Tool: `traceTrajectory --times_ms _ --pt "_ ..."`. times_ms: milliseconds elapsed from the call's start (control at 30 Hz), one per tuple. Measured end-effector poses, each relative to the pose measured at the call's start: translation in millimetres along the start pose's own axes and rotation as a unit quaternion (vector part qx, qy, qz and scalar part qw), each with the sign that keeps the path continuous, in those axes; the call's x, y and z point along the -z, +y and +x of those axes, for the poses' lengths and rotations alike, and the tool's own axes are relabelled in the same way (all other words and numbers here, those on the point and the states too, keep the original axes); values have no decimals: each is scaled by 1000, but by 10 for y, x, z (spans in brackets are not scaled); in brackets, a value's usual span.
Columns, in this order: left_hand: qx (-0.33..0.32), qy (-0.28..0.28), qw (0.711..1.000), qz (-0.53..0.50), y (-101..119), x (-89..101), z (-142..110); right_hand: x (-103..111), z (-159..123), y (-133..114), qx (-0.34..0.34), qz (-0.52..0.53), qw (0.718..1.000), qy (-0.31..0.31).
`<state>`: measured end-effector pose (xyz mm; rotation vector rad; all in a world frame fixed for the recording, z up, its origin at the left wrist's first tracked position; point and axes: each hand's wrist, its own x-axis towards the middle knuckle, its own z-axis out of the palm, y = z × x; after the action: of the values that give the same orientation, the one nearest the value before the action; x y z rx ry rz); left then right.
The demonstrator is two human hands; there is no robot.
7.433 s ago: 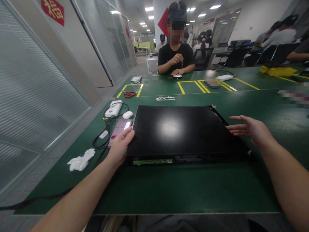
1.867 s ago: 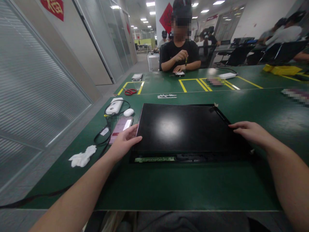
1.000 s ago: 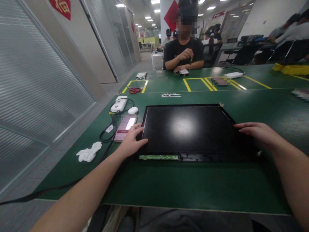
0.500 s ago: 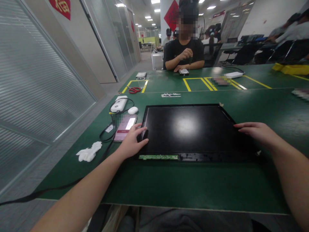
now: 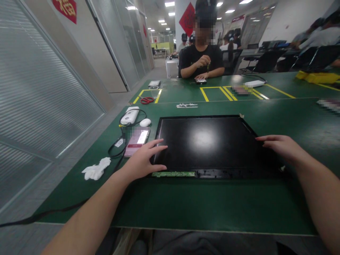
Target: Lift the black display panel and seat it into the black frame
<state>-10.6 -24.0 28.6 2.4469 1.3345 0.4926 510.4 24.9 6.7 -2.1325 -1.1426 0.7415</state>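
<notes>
A black LCD panel [image 5: 212, 145] lies flat on the green table inside a shallow black frame [image 5: 228, 173]. A narrow green circuit board [image 5: 174, 174] runs along the left part of its near edge. Over the left edge and near-left corner, my left hand [image 5: 145, 157] is open, fingers and thumb spread; whether the fingertips touch the glass I cannot tell. My right hand [image 5: 278, 145] has its fingers together at the frame's right rim, gripping it. Pale tabs show at the two right corners.
Left of the panel lie a phone [image 5: 136, 141], a white earbud case [image 5: 145, 122], a white power bank [image 5: 129, 115] with black cable, and crumpled tissue [image 5: 96, 169]. Beyond are red scissors [image 5: 147, 100] and white strips [image 5: 187, 105]. A person [image 5: 202, 58] works opposite on a small device.
The panel, earlier overlapping the frame's left side, now sits within it. My left hand has let go of the panel's edge and spread its fingers. My right hand has closed onto the right rim.
</notes>
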Motion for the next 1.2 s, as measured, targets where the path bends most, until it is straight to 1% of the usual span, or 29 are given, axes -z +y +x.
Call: traceTrajectory --times_ms 133,533,867,1033,1200 --pt "-15 -5 1000 10 -20 9 -7 -10 -10 -9 -7 -2 1000 -8" --pt "-23 1 1000 20 -48 -20 -4 -22 -10 -32 0 -4 1000 -13" --pt "-27 2 999 22 -31 -7 6 9 -8 -65 9 -3 999 -33" --pt "-27 2 999 19 -37 -7 -5 0 -5 -61 8 -10 999 -30" --pt "-14 1 1000 23 -24 -15 -3 -24 -40 -56 6 -33 999 -12"
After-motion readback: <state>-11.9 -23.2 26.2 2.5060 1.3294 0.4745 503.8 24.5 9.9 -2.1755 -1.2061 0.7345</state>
